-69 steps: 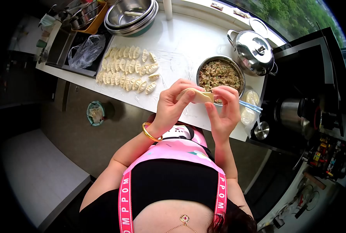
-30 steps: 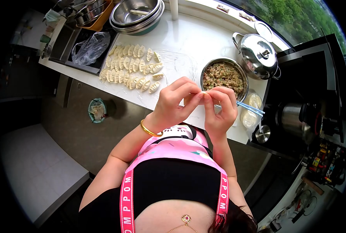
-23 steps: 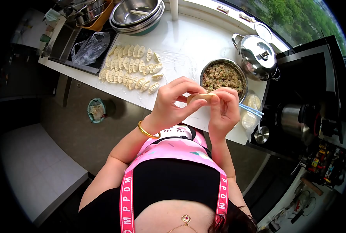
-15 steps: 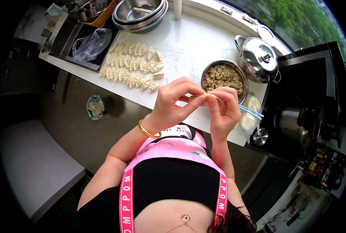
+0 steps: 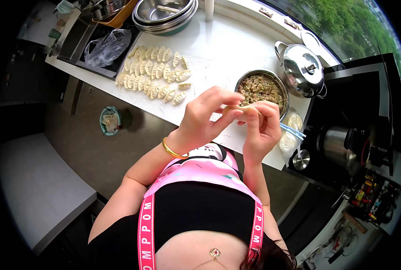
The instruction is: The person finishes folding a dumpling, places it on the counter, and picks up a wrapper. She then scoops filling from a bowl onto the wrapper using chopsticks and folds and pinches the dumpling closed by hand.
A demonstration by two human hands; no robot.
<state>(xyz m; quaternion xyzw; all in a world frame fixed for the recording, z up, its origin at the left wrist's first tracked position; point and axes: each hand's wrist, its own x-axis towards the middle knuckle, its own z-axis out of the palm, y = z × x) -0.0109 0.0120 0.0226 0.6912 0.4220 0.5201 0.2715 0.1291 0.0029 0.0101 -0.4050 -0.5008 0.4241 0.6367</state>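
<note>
My left hand (image 5: 209, 112) and my right hand (image 5: 261, 128) meet over the counter's front edge, both pinching a pale dumpling (image 5: 238, 108) by its rim. Its folded edge shows between the fingertips; the rest is partly covered by them. Just beyond stands a metal bowl (image 5: 238, 84) of minced filling (image 5: 262, 90). Blue chopsticks (image 5: 293, 131) stick out to the right from behind my right hand; their other ends are hidden, and I cannot tell whether the hand touches them. Rows of finished, pleated dumplings (image 5: 148, 69) lie on the counter to the left.
A lidded steel pot (image 5: 302, 69) stands behind the filling bowl. A plastic bag with pale dough (image 5: 291, 135) lies at the right end of the counter (image 5: 223, 42). Stacked metal bowls (image 5: 164, 18) stand at the back left, near a clear plastic bag (image 5: 107, 48).
The left fingers have lifted and spread slightly along the dumpling's edge, and more of the dumpling now shows between my hands. My right hand keeps its pinch.
</note>
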